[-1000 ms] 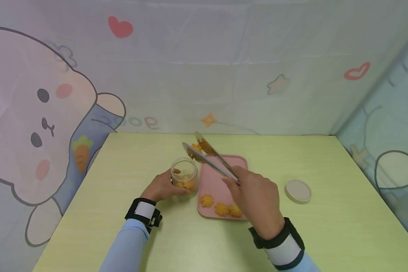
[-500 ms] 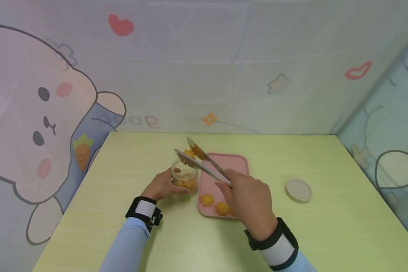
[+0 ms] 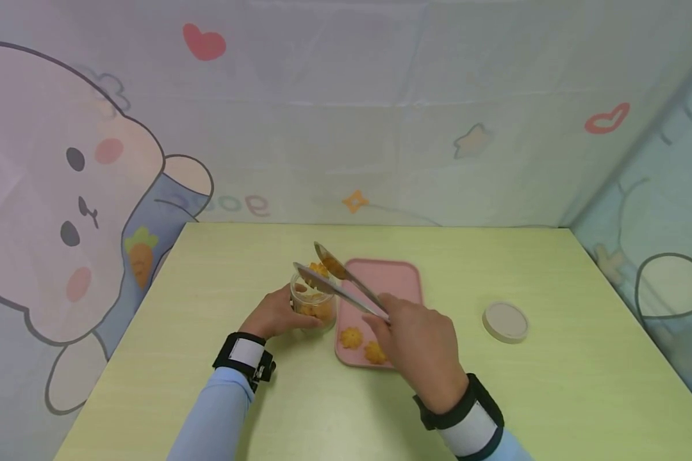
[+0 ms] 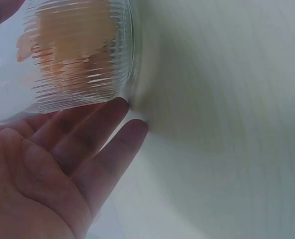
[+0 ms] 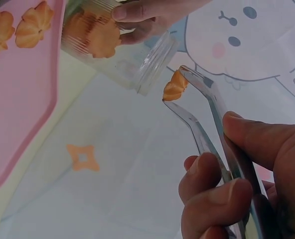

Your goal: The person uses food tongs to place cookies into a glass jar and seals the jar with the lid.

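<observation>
My left hand (image 3: pixel 281 314) holds a clear glass jar (image 4: pixel 82 92) upright at the table's middle, thumb and fingers round its sides. Several cookies (image 5: pixel 103 39) lie inside the jar. With curled fingers my right hand (image 3: pixel 422 346) grips metal tongs (image 3: pixel 354 291). Between the tong tips is one flower-shaped golden cookie (image 5: pixel 176 85), just above the open mouth of the jar. Beside the jar lies a pink tray (image 3: pixel 389 275) with more flower-shaped cookies (image 3: pixel 351 337) near its front edge. My right hand hides part of the tray.
A round pale lid (image 3: pixel 505 322) lies on the table (image 3: pixel 553 384) to the right of the tray. Behind the table hangs a printed cloth (image 3: pixel 346 115) with cartoon figures.
My right hand has moved left and slightly towards me, bringing the tongs and the cookie from beyond the jar to over its mouth. My left hand and the jar stay in place.
</observation>
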Available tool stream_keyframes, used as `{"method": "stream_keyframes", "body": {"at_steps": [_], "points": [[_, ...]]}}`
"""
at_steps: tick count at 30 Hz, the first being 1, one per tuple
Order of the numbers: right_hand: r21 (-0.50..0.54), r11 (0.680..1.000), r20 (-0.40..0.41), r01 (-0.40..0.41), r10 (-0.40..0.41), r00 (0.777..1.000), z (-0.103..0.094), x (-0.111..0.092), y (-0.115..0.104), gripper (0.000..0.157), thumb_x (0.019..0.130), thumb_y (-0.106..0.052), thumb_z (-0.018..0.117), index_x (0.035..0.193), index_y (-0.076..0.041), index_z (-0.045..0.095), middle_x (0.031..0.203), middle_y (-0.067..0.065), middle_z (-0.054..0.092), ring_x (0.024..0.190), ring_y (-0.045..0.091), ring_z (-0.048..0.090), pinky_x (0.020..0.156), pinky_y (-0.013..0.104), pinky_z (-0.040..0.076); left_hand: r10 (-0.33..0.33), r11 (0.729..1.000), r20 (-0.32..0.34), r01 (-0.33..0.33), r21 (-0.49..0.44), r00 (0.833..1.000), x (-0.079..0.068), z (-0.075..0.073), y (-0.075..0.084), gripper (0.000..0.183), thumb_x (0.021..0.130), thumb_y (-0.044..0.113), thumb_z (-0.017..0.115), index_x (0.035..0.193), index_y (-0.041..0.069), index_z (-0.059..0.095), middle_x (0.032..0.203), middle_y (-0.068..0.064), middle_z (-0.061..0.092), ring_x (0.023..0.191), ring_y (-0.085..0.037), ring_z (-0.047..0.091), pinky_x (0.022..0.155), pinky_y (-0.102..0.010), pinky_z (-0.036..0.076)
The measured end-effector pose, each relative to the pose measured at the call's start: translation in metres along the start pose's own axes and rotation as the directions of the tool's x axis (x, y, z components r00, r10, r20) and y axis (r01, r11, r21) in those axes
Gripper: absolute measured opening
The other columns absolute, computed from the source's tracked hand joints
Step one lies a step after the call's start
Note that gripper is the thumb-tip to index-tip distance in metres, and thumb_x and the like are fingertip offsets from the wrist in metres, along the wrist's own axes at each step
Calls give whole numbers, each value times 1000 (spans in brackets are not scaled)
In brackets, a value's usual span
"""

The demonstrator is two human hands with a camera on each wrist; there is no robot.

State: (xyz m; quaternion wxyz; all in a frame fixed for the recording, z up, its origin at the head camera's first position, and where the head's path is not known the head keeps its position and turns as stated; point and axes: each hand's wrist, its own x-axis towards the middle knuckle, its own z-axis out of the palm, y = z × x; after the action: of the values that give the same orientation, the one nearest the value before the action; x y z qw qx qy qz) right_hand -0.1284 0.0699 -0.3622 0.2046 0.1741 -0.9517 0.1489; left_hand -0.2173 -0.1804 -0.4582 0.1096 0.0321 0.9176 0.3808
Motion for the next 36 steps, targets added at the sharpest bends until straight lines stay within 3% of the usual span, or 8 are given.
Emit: {"method": "stream_keyframes", "body": {"at_steps": [7,20,36], "points": [[1,1000,6,-1,1,1000,2,-2,0,27,79,-37,75,84,-11,67,50,-3,54,33,11,38,28,26,25,-6,1000,-2,6,1,1000,1,0,0,84,61,46,84,131,14,50,120,-10,64,99,-25,57,84,-45,49],[26,998,27,-59,58,998,-2,-1,4,26,82,-39,72,86,-14,66,49,-4,51,35,11,39,29,26,25,-4,1000,-6,4,3,1000,2,1,1,82,60,46,84,127,10,52,114,-11,65,94,-23,57,80,-42,49],[39,997,-27,-62,63,998,-5,-1,12,27,80,-35,74,79,-11,63,46,-1,48,34,13,37,29,26,25,-3,1000,-7,3,1,1000,2,1,-1,84,60,48,84,127,9,52,115,-13,65,96,-25,57,82,-44,49]]}}
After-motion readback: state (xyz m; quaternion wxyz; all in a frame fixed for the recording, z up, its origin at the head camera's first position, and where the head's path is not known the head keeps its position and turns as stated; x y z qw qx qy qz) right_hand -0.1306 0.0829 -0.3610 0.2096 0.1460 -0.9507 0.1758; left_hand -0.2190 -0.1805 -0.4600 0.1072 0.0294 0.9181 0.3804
